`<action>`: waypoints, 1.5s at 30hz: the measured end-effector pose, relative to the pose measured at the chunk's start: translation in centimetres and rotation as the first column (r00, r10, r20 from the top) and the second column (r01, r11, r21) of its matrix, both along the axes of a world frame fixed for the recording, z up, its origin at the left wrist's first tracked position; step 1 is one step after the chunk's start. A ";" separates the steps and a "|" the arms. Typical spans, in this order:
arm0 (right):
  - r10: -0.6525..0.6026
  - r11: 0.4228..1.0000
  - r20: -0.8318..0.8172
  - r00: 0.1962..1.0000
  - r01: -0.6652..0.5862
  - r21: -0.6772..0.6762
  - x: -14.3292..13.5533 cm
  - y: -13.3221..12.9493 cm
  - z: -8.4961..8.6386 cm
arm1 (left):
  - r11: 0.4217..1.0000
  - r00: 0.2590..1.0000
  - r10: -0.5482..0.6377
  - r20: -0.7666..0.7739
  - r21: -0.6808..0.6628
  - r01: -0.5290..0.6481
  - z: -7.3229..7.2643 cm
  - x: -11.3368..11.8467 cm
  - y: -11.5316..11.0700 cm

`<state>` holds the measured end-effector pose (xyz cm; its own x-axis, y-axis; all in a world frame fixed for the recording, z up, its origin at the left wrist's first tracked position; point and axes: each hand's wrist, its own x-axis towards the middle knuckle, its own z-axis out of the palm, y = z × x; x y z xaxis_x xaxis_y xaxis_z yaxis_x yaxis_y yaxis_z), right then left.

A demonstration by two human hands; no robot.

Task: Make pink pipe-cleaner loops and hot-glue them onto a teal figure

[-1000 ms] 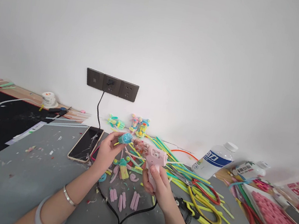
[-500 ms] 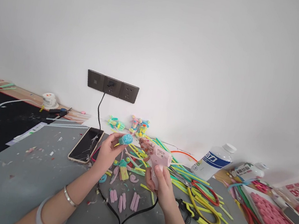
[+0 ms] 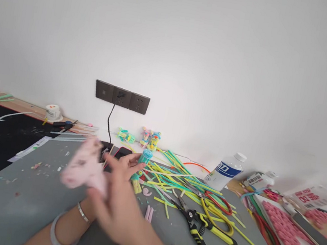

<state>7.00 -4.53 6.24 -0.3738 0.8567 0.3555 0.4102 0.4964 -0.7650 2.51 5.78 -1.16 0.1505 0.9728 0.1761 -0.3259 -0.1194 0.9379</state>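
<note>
My left hand (image 3: 130,163) pinches a small blue roll (image 3: 146,156) that looks wound from fuzzy craft stems. In front of it, my right hand (image 3: 119,202) crosses over my left forearm. It holds a pink glue gun (image 3: 85,164), blurred by motion, by the handle. The gun is above the left part of the grey mat (image 3: 30,196). Beneath the left hand, a small yellow-green stem figure (image 3: 136,184) lies partly hidden. Near it are a pale purple curl (image 3: 146,191) and short purple pieces (image 3: 149,214); my right arm covers the area below.
Yellow and green craft stems (image 3: 170,173) spread right of my hands, with yellow-black pliers (image 3: 197,223) and scissors (image 3: 215,205). A white bottle (image 3: 225,171) stands behind. Small stem figures (image 3: 150,138) stand by the wall, below a socket panel (image 3: 122,97).
My right hand has swung left with the glue gun, across my left forearm. My left hand has shifted slightly right and lower, and the blue roll now stands more upright.
</note>
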 end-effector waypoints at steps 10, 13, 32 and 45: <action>0.106 0.961 0.557 0.824 0.060 -0.271 -15.8 4.4 -6.1 | 0.981 0.985 -0.171 -0.037 -0.095 0.167 -0.1 0.4 -0.5; 0.074 0.957 0.587 0.806 0.107 -0.268 -14.9 4.0 -5.7 | 0.980 0.985 -0.168 -0.023 -0.112 0.165 -0.4 0.3 -0.4; -0.345 0.888 0.422 0.839 0.437 -0.142 7.9 4.3 -5.1 | 0.992 0.990 0.044 0.135 -0.123 -0.027 0.2 -0.4 0.3; -0.271 0.908 -0.277 0.922 0.149 -0.390 11.9 6.0 -6.6 | 0.989 0.957 0.136 0.256 -0.098 -0.114 0.8 -1.3 0.9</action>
<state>18.90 1.42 -0.35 -0.0898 0.9927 0.0810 0.1794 0.0961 -0.9791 1.24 6.67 -0.36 -0.0139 0.9936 0.1120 -0.5478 -0.1013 0.8305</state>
